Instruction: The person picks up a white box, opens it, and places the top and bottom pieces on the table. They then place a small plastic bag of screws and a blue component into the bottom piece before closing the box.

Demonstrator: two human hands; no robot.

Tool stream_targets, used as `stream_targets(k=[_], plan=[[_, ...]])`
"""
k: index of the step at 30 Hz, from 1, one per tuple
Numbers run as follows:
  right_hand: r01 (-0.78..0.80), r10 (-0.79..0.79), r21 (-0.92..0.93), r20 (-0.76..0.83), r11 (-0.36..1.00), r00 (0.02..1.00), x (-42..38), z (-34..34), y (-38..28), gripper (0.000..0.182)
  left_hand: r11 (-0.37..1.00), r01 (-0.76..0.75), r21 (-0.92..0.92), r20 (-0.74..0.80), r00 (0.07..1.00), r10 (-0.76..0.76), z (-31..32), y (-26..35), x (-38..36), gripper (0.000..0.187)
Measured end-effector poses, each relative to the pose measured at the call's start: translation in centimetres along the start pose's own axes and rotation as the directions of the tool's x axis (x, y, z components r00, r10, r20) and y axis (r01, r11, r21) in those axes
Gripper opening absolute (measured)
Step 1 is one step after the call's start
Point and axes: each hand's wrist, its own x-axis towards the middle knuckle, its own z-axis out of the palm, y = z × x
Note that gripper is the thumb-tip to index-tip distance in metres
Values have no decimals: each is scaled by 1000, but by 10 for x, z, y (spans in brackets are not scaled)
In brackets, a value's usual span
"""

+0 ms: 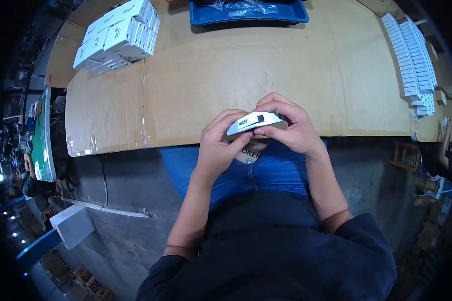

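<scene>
Both hands hold one small white box (pixel 250 122) just above the front edge of the cardboard-covered table. Dark lettering and a black mark show on the box's side facing me. At its left end, my left hand (pixel 219 134) grips with the thumb below and the fingers over the top. My right hand (pixel 295 124) pinches the other end, its thumb under the near edge and its fingers behind. The fingertips on the far side are hidden by the box. It is slightly tilted, with its right end higher.
White printed boxes (pixel 116 40) are stacked at the table's back left. A blue tray (pixel 248 21) with clear plastic wrapping stands at the back middle. Tall rows of white boxes (pixel 412 60) line the right side. Taped cardboard (pixel 186 95) covers the tabletop. Other people's arms show at both far sides.
</scene>
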Motion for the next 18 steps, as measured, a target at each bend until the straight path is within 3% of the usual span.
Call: stream_targets(k=[2, 8, 10, 11, 12, 13, 16, 18], plan=[[2, -1, -3, 2, 1000, 1000, 1, -1, -6, 31, 999, 3, -38, -5, 1000, -3, 0, 2, -1, 31], [-65, 64, -57, -17, 996, 998, 3, -1, -7, 25, 996, -44, 84, 11, 999, 43, -2, -5, 1, 31], [-91, 90, -39, -35, 995, 995, 0, 3, 2, 26, 986, 113, -119, -58, 991, -121, 4, -6, 0, 29], [-76, 84, 86, -93, 993, 992, -1, 8, 7, 27, 986, 114, -118, -60, 991, -121, 5, -8, 0, 29], [-54, 87, 209, -150, 977, 985, -1, 10, 9, 29, 946, 122, -300, -65, 987, -148, 6, -10, 0, 29], [-56, 89, 208, -148, 976, 985, -1, 11, 8, 29, 873, 124, -472, -64, 983, -174, 6, -11, 0, 29], [-29, 54, 234, -101, 972, 993, 0, 9, 3, 29, 901, 78, -427, -37, 994, -104, 2, -16, 0, 31], [-28, 35, 129, -50, 991, 998, 1, 5, -1, 27, 912, 37, -410, -44, 997, -60, 1, -16, 1, 31]])
